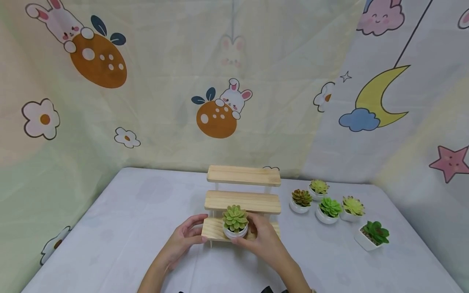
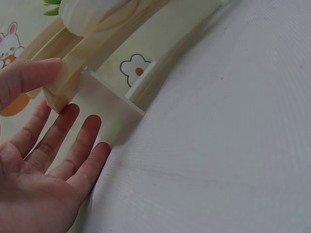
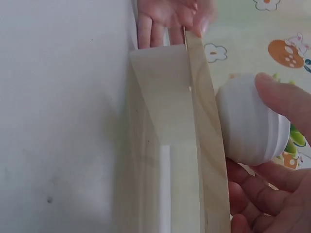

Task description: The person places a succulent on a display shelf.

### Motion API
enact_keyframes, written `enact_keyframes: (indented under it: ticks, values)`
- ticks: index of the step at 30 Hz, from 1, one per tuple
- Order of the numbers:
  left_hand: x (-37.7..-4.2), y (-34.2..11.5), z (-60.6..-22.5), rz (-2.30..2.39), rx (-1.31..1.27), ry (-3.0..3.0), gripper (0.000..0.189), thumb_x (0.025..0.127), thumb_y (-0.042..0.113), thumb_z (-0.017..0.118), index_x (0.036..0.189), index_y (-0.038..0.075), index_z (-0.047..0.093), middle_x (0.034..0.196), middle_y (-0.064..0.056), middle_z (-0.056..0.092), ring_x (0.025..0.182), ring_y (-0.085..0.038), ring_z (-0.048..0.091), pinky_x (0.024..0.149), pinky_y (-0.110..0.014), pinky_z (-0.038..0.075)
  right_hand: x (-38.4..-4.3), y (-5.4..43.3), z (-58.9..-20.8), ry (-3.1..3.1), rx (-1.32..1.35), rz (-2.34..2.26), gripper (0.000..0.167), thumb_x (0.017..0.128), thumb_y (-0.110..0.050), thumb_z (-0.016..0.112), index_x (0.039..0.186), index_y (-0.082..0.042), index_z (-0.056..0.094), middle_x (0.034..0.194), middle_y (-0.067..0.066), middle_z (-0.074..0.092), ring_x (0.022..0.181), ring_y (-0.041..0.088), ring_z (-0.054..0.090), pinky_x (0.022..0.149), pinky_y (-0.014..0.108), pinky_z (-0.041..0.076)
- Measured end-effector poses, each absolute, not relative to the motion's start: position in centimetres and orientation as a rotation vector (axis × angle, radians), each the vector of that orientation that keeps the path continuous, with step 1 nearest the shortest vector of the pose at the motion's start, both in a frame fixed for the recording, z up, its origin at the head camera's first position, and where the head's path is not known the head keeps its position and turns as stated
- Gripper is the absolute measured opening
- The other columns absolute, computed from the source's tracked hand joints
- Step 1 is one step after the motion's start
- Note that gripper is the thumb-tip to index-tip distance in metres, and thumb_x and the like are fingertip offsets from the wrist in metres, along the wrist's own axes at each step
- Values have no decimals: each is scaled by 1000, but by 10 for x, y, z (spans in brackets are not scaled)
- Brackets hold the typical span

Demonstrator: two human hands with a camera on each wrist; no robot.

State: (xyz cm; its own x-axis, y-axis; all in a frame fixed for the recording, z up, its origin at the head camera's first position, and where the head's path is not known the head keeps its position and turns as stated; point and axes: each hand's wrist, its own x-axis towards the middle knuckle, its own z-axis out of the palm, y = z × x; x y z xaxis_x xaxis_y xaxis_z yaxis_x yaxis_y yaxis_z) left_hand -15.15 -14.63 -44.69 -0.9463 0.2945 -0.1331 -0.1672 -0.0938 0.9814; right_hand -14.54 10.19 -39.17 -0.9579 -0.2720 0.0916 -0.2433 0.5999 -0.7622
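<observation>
A three-tier wooden display stand (image 1: 242, 202) with pale boards and whitish side supports stands in the middle of the table. On its lowest board sits a green succulent in a round white pot (image 1: 235, 221). My right hand (image 1: 261, 236) holds this pot from the right, thumb at the front and fingers behind. At the left end of the same board, my left hand (image 1: 186, 236) grips the corner between thumb and fingers. The left wrist view shows that thumb (image 2: 41, 73) on the board's edge, the other fingers spread beside the side support.
On the table's right are several potted succulents: a brownish one (image 1: 301, 199), a yellow-green one (image 1: 318, 188), a bright green one (image 1: 329, 209), a pale one (image 1: 352, 208), and a dark green one (image 1: 373, 235) in a square pot. A printed cloth (image 1: 161, 101) hangs behind the table.
</observation>
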Motion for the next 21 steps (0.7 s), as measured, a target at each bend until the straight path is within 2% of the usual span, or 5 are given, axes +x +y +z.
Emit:
enact_keyframes:
  ticks: [5,13,21]
  values:
    - [-152,-146,-447,2112,145,1872,71,78,4,69,139,3,35,136,-14,45,111,-14,57,89,-25,45,-141,97,-393,2810,-439,-1332,66,74,-43,75,121,-2,53,107,8,56,93,15,51,78,28,49]
    - [-151,-146,-446,2120,161,1873,70,78,3,68,140,2,34,137,-15,44,112,-14,56,89,-24,45,-140,90,-397,2893,-495,-1294,70,76,-48,71,125,-1,53,121,13,57,114,28,51,96,49,41]
    - [-151,-147,-448,2096,184,1890,69,79,5,68,139,1,34,134,-13,47,110,-11,57,88,-25,46,-140,88,-401,2904,-469,-1282,71,76,-51,69,125,-2,53,120,11,57,112,26,51,95,48,42]
